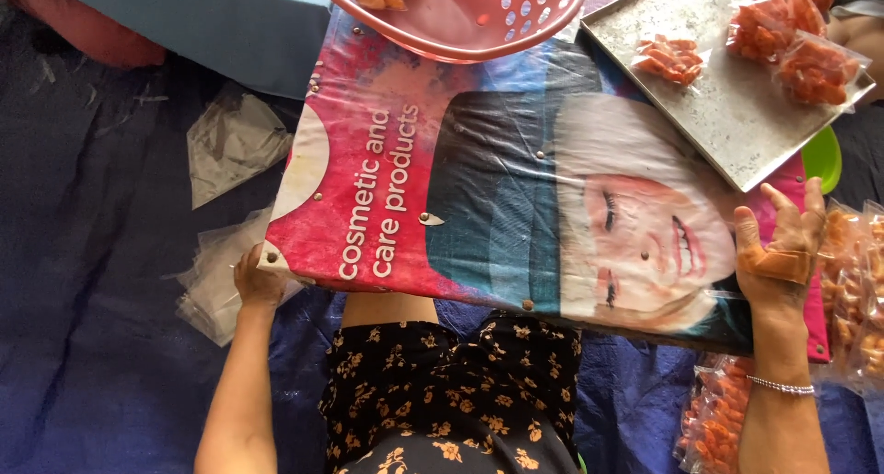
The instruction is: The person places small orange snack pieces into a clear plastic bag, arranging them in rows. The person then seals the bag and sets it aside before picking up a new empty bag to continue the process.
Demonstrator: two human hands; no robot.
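A: Containers?
B: Pink basket (460, 18) top centre holds orange snacks; metal tray (727, 115) upper right carries bagged ones.
A: Hands?
B: Left hand (258, 279) grips printed board (516, 189) at its lower-left corner; right hand (781, 253) lies spread open on its right edge.

Bare forearms, beaded silver bracelet (781, 385) at the right wrist, black dress (451, 396) with orange flowers.

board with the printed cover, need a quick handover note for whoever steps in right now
Left hand grips the near left corner of the printed board. Right hand rests open at the near right edge, fingers spread, an orange piece on the palm.
Metal tray on the board holds three filled orange snack packets. Pink basket sits at the far edge. More filled packets lie right, empty clear bags left.
Done: several packets filled. Left: empty bags remain.
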